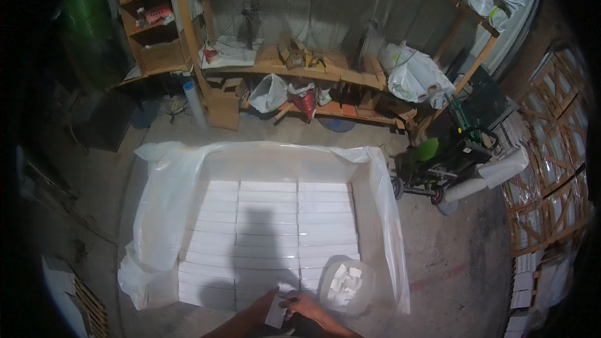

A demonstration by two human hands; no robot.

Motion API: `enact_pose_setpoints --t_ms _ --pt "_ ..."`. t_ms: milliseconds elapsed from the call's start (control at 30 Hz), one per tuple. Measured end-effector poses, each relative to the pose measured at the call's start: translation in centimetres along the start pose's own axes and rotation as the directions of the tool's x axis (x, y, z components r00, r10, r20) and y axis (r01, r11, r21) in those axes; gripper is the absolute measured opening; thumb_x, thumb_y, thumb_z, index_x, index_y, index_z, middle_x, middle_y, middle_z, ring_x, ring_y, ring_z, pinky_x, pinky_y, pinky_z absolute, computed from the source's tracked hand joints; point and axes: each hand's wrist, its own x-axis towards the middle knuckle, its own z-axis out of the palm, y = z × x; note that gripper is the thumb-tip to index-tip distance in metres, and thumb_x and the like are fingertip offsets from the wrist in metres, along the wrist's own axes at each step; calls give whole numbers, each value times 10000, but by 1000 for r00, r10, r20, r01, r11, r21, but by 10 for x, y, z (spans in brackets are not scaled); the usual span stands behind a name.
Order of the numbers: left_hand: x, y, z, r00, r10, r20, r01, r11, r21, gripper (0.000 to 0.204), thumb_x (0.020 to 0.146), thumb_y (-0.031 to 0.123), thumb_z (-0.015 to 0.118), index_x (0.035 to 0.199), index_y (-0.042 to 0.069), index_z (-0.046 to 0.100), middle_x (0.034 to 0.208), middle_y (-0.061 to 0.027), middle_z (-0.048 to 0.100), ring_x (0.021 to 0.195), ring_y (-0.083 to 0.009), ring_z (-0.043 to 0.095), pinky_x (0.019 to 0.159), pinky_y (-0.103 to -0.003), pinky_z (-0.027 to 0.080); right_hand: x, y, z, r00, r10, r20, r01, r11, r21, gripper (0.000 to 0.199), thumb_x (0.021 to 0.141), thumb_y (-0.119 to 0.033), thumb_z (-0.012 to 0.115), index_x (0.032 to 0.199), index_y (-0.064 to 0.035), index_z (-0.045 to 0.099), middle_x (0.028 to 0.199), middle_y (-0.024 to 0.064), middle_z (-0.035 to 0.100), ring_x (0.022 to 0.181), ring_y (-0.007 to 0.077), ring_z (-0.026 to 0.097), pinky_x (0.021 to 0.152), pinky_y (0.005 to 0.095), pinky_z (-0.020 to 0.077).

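Observation:
Close to my body, at the near side of a large box (275,155) lined with clear plastic sheet, I hold a small flat whitish piece, like a card or thin carton (276,312). My left hand (261,305) grips its left side. The fingers of my right hand (305,307) are closed at its right edge. A small white bit (286,288) shows just above my fingers; its kind cannot be made out. Rows of white packs (266,231) lie in three columns inside the box. Right of my hands stands a translucent tub (365,297) with white scraps (345,278) in it.
A wooden workbench (350,76) with bags and cardboard stands beyond the box, shelves (156,25) at its left. To the right are a hand truck (438,163), a white roll (485,178) and a wrapped wooden crate (554,156). Plastic sheeting (159,206) drapes over the box's sides.

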Motion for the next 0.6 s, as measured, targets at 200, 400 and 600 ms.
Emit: enact_pose_setpoints --t_ms 200,400,600 --pt "-18 -32 -12 999 -15 -28 8 972 -235 609 960 520 223 1132 13 514 878 -151 619 739 -293 604 739 -404 501 -45 -37 25 975 -201 -97 150 913 -379 276 843 -249 675 889 22 654 746 44 638 702 137 602 641 299 474" --pt "-52 -26 17 927 356 -116 -270 851 451 325 912 324 540 1078 45 523 901 -78 607 838 -229 598 717 -378 503 -84 -63 44 954 -265 -137 237 952 -192 244 858 -222 643 878 19 663 729 29 621 706 115 555 667 254 438" --pt "-53 -28 18 931 365 20 -357 894 273 522 955 467 325 968 12 580 801 -101 629 664 -210 600 596 -333 499 -96 -58 56 933 -310 -183 316 949 1 190 863 -143 636 894 45 624 656 38 595 682 113 561 641 247 431"
